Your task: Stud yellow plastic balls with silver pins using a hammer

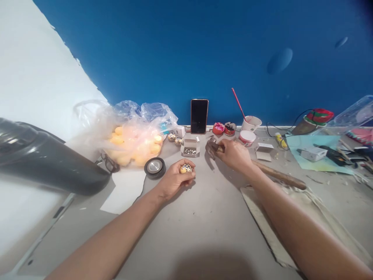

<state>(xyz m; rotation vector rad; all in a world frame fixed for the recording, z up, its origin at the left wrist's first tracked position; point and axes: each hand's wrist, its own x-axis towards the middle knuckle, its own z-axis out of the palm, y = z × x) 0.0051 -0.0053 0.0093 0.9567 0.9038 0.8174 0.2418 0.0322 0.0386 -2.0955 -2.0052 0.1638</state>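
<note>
My left hand is closed around a small yellow ball whose surface is partly covered with shiny metal studs. To its right, my right hand grips a hammer just behind its dark metal head, which rests near the table. The wooden handle runs back to the right under my forearm. Between and beyond my hands stands an open small white box filled with shiny metal tacks. Behind that box, studded balls lie beside a plastic bag of plain yellow balls.
A black round lid sits left of my left hand, near a large dark bottle. A phone leans on the blue wall. Further right are a paper cup, an open empty box and a folded cloth.
</note>
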